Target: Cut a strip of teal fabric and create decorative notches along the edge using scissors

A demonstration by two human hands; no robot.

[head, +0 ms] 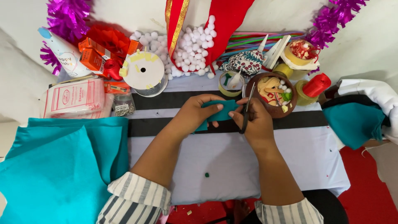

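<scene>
Head view, looking straight down on a cloth-covered work table (232, 161), pale with two black stripes running across it.

Left hand (195, 111) was closed on a small piece of teal felt (222, 110), thumb on top, fingers curled under; the felt sat just above the nearer black stripe, at table centre. Right hand (257, 120) was wrapped around a pair of dark-handled scissors (247, 108), blades pointing up and away, their edge touching the right side of the felt. Whether the blades were apart or together could not be made out. Both sleeves striped grey and white.

A tiny green scrap (206, 174) lay on the bare cloth, nearer the body, between the forearms.

Left of the hands: a large sheet of teal fabric (54, 166) draped over the table edge, a pink-and-white packet (74, 98) beyond it, a white ribbon spool (144, 72) further in.

Behind the hands: a heap of white pompoms (186, 54), red cloth with gold trim (178, 20) hanging over them. A brown bowl of craft bits (271, 93) stood just beyond the right hand, a red thread spool (316, 85) beside it.

Far right: more folded teal fabric (352, 122), well apart from the hands. Purple tinsel (68, 14) at the back corners.
</scene>
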